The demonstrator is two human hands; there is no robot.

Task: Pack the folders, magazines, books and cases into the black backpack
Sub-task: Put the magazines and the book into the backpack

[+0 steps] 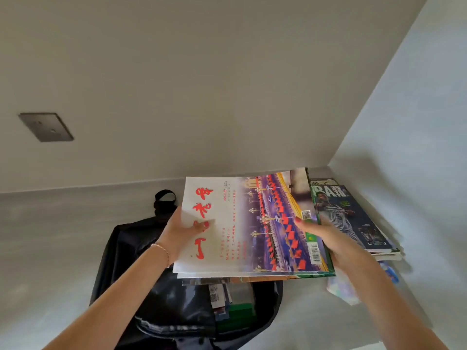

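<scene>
**Both hands carry a bundle of magazines over the open backpack**

The left hand (180, 232) grips the left edge of the magazine stack (252, 223), thumb curled onto the white cover and fingers hidden beneath. The right hand (326, 239) holds the right edge, its thumb lying on the cover near the spine; how far its fingers curl beneath I cannot tell. The stack hangs level above the mouth of the black backpack (177, 311), which lies unzipped on the table (50, 236) with folders or cases (227, 299) already inside. Glossy and thin, these magazines likely sag and slide against one another, so pinching both edges with support underneath seems wise. Moderately heavy as a bundle, I judge. A second pile of magazines (353, 218) waits on the table just right of the held stack
</scene>
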